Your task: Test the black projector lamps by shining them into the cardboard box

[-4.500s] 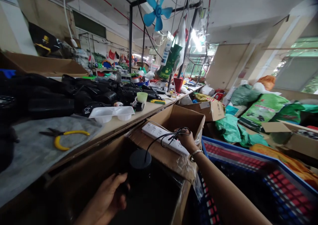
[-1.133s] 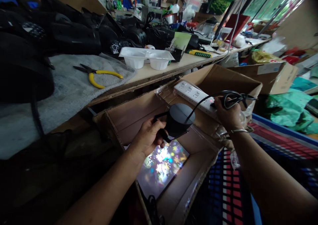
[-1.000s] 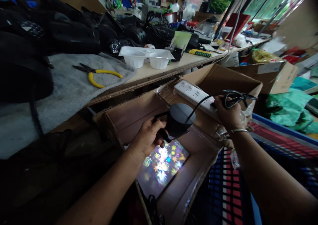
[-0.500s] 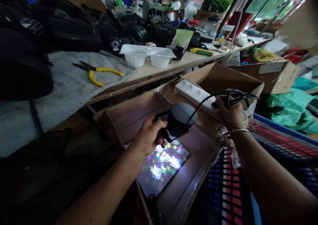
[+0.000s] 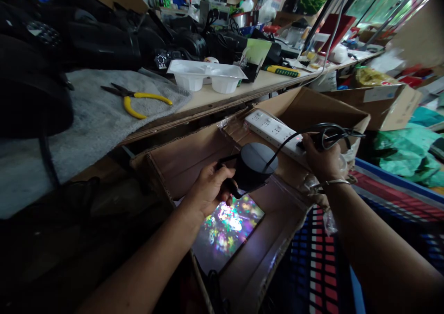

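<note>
My left hand (image 5: pixel 213 187) is closed on the bracket of a black round projector light (image 5: pixel 255 166), held over an open cardboard box (image 5: pixel 194 154). Coloured light patterns fall on a pale sheet (image 5: pixel 217 247) in the box below it. A black cable runs from the lamp to my right hand (image 5: pixel 324 159). Those fingers are closed round the plug and bundled black cable (image 5: pixel 329 136), at the near end of a white power strip (image 5: pixel 272 129). A small red light glows on the strip beside my fingers. The plug itself is mostly hidden.
Yellow-handled pliers (image 5: pixel 145 101) lie on bubble wrap on the workbench. A white plastic tray (image 5: pixel 208 76) and a yellow-green cutter (image 5: pixel 282 70) rest along its edge. Black lamps (image 5: pixel 104 43) crowd the left. At the right stand a blue and red basket (image 5: pixel 322 263) and another carton (image 5: pixel 378 103).
The projected pattern on the sheet has changed from sharp white figures and stars to blurrier, multicoloured patches. Both hands stay nearly in place.
</note>
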### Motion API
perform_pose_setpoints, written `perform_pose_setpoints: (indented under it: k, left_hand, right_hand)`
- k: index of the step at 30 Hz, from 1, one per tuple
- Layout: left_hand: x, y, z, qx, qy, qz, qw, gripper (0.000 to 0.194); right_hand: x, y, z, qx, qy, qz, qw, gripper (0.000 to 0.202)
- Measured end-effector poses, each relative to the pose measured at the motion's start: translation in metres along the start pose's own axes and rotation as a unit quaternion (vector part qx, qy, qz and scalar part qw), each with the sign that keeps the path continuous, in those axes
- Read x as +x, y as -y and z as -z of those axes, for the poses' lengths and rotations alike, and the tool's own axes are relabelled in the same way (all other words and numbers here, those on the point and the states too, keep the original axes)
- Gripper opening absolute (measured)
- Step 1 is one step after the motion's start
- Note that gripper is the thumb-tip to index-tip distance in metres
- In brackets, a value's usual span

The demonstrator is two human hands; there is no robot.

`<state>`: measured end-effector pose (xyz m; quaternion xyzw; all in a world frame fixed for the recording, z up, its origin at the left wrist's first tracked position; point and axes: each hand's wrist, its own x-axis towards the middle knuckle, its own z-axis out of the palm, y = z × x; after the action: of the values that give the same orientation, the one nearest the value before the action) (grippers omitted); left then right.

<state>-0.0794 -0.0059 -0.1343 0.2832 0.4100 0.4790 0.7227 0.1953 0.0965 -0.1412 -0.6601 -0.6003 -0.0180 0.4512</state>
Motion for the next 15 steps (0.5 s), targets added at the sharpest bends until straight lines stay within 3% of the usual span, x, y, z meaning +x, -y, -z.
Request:
perform_pose_setpoints:
  k: [15]
  left_hand:
    - [-0.0005,-0.0016,-0.0014,0.003,0.004,0.002,1.0,0.019]
  right_hand:
    - [0.0006,-0.0033,-0.0002,-0.006,-0.01,0.006,1.0,0.026]
